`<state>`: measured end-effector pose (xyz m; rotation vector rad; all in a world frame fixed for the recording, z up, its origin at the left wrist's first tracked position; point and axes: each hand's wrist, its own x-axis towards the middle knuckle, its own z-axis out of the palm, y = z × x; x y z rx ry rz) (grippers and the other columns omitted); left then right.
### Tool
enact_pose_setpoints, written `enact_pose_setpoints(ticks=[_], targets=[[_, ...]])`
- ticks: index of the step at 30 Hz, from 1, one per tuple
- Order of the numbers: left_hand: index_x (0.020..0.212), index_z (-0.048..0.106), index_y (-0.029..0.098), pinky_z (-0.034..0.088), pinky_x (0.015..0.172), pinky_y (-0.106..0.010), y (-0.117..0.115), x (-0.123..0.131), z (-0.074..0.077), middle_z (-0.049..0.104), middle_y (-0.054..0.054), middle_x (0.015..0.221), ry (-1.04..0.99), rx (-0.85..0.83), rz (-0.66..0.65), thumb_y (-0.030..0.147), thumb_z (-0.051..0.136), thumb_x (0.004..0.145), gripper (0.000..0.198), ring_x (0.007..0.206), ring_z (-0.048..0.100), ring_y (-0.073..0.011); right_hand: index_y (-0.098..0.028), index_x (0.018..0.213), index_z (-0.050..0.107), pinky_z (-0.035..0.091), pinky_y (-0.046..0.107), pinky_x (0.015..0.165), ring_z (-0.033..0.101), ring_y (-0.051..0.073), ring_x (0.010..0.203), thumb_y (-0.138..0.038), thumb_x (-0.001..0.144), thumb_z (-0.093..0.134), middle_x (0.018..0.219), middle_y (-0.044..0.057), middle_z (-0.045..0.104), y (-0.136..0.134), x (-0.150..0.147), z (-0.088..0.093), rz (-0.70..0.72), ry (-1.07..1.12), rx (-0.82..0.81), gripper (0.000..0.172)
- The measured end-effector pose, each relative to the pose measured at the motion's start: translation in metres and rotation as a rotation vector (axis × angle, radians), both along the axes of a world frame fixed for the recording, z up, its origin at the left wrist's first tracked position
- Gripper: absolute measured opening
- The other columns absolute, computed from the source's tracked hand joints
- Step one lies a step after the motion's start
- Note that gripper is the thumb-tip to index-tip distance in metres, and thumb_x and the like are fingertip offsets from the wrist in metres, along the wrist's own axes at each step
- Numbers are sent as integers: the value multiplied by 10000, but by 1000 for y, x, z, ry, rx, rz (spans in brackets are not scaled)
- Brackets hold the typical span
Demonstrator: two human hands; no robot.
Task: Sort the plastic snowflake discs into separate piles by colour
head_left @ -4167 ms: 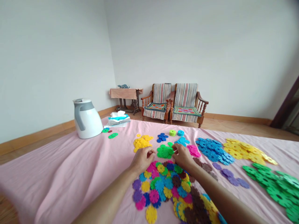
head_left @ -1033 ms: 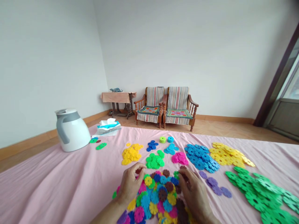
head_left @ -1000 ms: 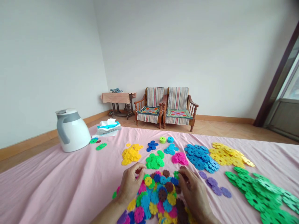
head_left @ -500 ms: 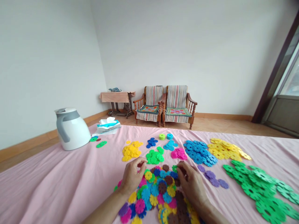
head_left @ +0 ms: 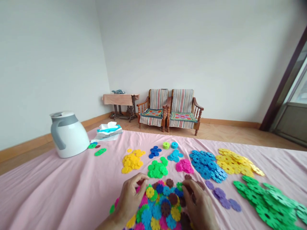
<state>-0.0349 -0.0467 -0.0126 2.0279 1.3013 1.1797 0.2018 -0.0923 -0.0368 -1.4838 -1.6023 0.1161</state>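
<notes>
A mixed pile of flower-shaped plastic discs (head_left: 157,210) in many colours lies in front of me, between my hands. My left hand (head_left: 130,196) is at the pile's left edge, thumb and forefinger pinched together; whatever is between them is hidden. My right hand (head_left: 200,203) rests over the right side of the pile with its fingers curled in. Its fingertips are beside a green disc (head_left: 179,186), and I cannot make out what they hold. Brown discs (head_left: 188,177) show just behind that hand. Beyond the pile are small heaps of green discs (head_left: 157,169), yellow discs (head_left: 132,161) and pink discs (head_left: 184,166).
Larger heaps of blue discs (head_left: 207,164), yellow discs (head_left: 238,162) and green discs (head_left: 271,201) spread to the right, near purple discs (head_left: 224,203). A white jug (head_left: 72,137) and a tissue box (head_left: 109,130) stand left on the pink cloth (head_left: 59,188). Two armchairs (head_left: 182,110) are beyond.
The view has tilted up slightly, so the table sits lower in it. My hands keep nearly the same place over the pile; brown discs behind the right hand now show more.
</notes>
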Motion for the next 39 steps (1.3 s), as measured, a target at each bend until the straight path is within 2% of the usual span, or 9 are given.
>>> enact_pose_setpoints(ticks=[6,14,19,23,26,29,32,36,39], targets=[[834,633,194,482,652,-208,-5,1,-1,671,6,734,-8,-18,-26,285,504,868,161,701,635,-145,-225,860,621,486,263,659,639,179,719,-350,901,447,793,25,676,-3,-2,-3,21,57,23,218],[869,640,180,483,683,-234,1,0,-3,678,-12,766,28,51,5,223,505,847,144,719,632,-153,-215,836,605,452,285,642,597,182,706,-320,892,471,789,27,642,-3,-2,9,48,68,-26,179],[892,654,178,481,705,-245,-4,16,14,665,-34,821,17,95,-86,236,533,841,144,739,614,-151,-210,765,594,422,291,640,568,180,692,-292,885,486,740,14,610,-1,-9,21,124,98,-1,181],[969,661,190,468,629,-222,-9,40,31,654,-42,883,16,-7,-226,259,608,799,191,715,598,-140,-215,751,597,412,290,652,577,182,693,-258,865,520,708,-1,615,2,-20,30,189,94,-25,144],[845,669,171,449,603,-215,-9,51,32,645,-24,759,8,-64,-244,240,594,799,112,666,579,-135,-220,756,605,428,271,642,594,173,689,-246,869,518,708,-7,637,3,-28,34,212,105,-29,146],[742,625,160,432,580,-217,-5,47,23,606,-6,659,-7,-61,-200,247,557,816,133,625,558,-134,-222,850,623,451,256,629,613,167,686,-276,883,512,745,-2,664,-1,-25,33,200,122,-25,127],[754,583,163,431,590,-229,3,29,11,594,-5,679,-30,58,-66,262,510,840,150,628,547,-137,-215,933,615,471,255,639,625,171,701,-329,905,481,800,22,679,-6,-7,25,146,115,28,178],[757,565,168,446,621,-245,17,8,0,587,-2,664,-55,187,95,301,493,852,178,635,558,-146,-217,840,601,488,229,643,633,164,715,-343,928,435,795,31,673,-6,21,12,153,59,85,227],[754,571,172,460,639,-248,28,7,1,603,-5,679,-51,227,120,305,504,843,174,650,571,-150,-218,816,606,497,223,643,639,162,715,-326,932,429,774,33,670,3,30,10,186,-22,107,238]])
